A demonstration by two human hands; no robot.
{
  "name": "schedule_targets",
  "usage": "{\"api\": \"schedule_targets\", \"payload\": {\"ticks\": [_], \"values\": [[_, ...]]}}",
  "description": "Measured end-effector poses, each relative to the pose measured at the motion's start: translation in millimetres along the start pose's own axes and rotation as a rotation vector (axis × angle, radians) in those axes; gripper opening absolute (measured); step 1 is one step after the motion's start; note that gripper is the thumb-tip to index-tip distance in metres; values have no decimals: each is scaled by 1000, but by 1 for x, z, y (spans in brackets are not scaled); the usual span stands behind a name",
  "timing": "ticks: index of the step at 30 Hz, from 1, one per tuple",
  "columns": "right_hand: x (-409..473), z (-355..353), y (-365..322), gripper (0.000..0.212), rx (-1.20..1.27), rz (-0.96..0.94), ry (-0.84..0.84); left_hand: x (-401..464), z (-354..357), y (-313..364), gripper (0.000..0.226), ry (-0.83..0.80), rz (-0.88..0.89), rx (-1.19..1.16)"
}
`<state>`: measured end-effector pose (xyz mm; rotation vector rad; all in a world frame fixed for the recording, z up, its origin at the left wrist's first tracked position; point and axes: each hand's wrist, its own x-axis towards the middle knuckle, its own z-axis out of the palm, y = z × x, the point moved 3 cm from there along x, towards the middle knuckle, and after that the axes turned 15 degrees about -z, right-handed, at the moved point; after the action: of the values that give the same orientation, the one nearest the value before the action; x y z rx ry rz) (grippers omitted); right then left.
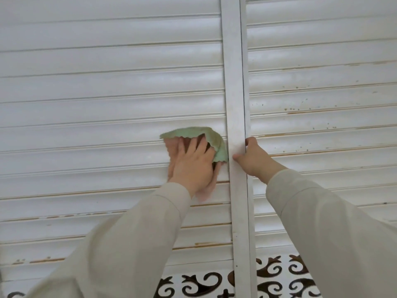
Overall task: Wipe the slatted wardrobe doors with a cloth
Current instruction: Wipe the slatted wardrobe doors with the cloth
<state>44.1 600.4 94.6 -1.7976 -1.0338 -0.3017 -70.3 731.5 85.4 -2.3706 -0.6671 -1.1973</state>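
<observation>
Two hands up | left hand (191, 164) flat on cloth (217, 145) | right hand (255, 160) seemingly gripping stile (236, 104)

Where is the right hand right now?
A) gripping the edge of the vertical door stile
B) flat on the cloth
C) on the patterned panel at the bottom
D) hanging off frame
A: the right hand curls around the edge of the vertical stile between the doors, while the left hand presses the cloth on the slats.
</observation>
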Motion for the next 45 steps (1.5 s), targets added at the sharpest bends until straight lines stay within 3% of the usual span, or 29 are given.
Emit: {"api": "schedule_targets", "payload": {"ticks": [2,5,10,13,18,21,25,28,30,33,35,40,45], "values": [[0,-1,2,45,24,-9,7,-7,11,19,54,-61,100,28],[-1,-1,4,43,22,-17,7,-13,29,20,53,-154,102,-18],[-3,-1,5,37,32,-7,13,-35,40,-8,51,26,214,-12],[-4,1,6,35,21,3,14,-27,35,-35,59,69,-20,-44],[-6,2,5,41,12,22,15,-14,40,-32,62,-39,-331,-168],[-7,3,4,38,3,13,30,-6,39,6,66,-80,-148,49],[-9,6,2,39,-6,36,60,-13,36,29,52,-77,166,173],[-11,13,-9,42,-132,49,146,-8,37,9,72,-186,82,27],[-14,20,-25,42,-244,33,272,-10,36,-4,68,-189,24,-55],[-17,35,-62,46,-369,-58,496,-22,24,-27,64,-61,21,-34],[-17,54,-86,51,-433,-213,586,-25,34,-50,64,-108,13,-45],[-3,129,-139,53,-447,-507,507,-39,41,-125,67,-93,-32,-103],[9,190,-180,55,-488,-603,418,-55,48,-217,64,-93,-136,-109]]}}
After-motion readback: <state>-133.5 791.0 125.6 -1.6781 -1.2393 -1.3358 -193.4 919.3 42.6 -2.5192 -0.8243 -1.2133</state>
